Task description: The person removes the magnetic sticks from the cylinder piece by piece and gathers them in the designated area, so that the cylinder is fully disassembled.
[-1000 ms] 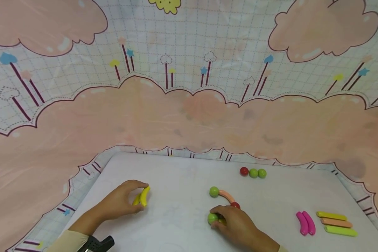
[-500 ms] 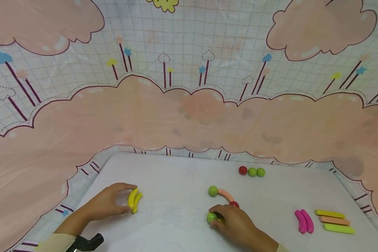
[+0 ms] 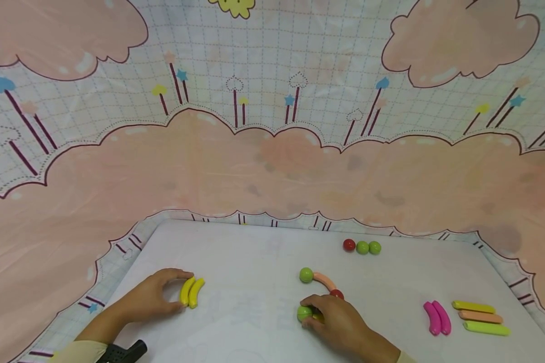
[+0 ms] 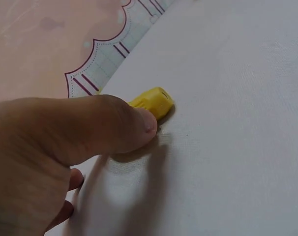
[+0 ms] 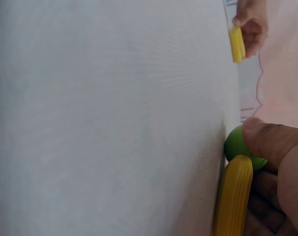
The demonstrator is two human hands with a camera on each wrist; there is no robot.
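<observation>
My left hand [image 3: 147, 298] holds a curved yellow stick [image 3: 186, 291] lengthwise between thumb and forefinger on the white table. A second curved yellow stick [image 3: 196, 293] lies right beside it. In the left wrist view the thumb covers part of the yellow stick [image 4: 158, 101]. My right hand [image 3: 340, 320] pinches a green ball [image 3: 305, 313], seen also as the green ball [image 5: 236, 144] in the right wrist view. Against that ball lies another yellow stick [image 5: 233, 199], mostly hidden by the hand in the head view. Behind the hand, a curved peach stick [image 3: 324, 281] joins a green ball [image 3: 306, 275] and a red ball [image 3: 337, 294].
At the back of the white table [image 3: 245, 262] a red ball [image 3: 349, 245] and two green balls [image 3: 368, 247] sit in a row. To the right lie two pink curved sticks [image 3: 437, 318] and straight yellow [image 3: 473, 306], peach [image 3: 480, 316] and lime [image 3: 487, 328] sticks. A patterned cloth [image 3: 263, 171] hangs behind.
My left hand has moved left and slightly nearer with the yellow sticks, which now lie more clearly side by side. The right hand keeps its place on the green ball.
</observation>
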